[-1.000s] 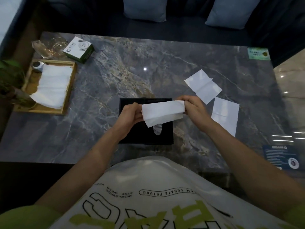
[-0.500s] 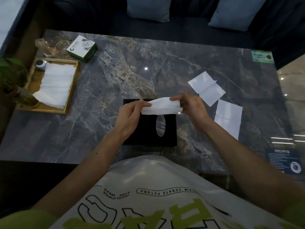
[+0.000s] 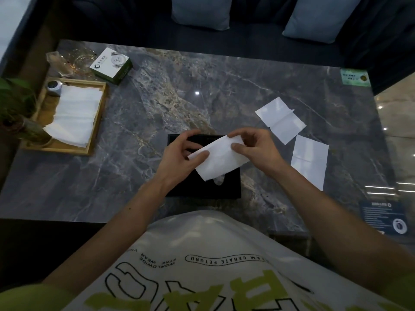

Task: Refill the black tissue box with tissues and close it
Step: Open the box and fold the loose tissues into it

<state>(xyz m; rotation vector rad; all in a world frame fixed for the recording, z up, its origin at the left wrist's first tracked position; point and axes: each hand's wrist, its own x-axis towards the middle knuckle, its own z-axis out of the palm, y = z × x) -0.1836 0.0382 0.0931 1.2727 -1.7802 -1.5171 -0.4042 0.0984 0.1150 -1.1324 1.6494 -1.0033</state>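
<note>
Left hand (image 3: 179, 159), right hand (image 3: 256, 149): each grip pinches one end of the tissue (image 3: 221, 161) | over black tissue box (image 3: 195, 187) on desk (image 3: 134, 135) | light, limp, probably tears easily, so best held by its edges

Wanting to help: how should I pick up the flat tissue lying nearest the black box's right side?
The tissue lies flat on the marble table, so probably pinch up its long left edge from above; nothing else offers a grip.

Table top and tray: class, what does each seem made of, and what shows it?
Table top: polished stone, probably marble or a look-alike; grey veining, lamp glint. Tray: seemingly pale wood; light-brown raised rim, matt.
</note>
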